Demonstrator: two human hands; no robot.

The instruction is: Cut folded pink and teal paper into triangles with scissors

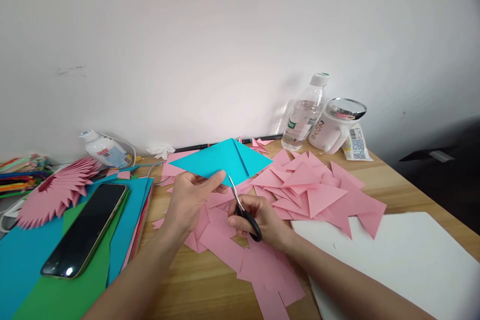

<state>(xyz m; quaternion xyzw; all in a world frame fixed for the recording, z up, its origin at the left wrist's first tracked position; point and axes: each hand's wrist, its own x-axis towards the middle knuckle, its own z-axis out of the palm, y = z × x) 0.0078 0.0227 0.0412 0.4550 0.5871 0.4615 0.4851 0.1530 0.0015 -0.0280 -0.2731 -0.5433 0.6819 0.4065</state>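
Note:
My left hand (189, 199) pinches the near edge of a folded turquoise sheet of paper (221, 160) and holds it up over the wooden table (210, 280). My right hand (260, 217) grips black-handled scissors (243, 210); their blades point up at the sheet's lower edge, right beside my left fingertips. Under both hands lie several pink paper squares (258, 265), and a heap of pink folded triangles (318, 190) is spread out to the right.
A phone (85, 230) rests on a stack of blue and green paper (22, 260) at left, beside a pink folded fan piece (56, 190) and a glue bottle (103, 150). A water bottle (305, 112), a white mug (337, 125) and a white sheet (405, 260) are at right.

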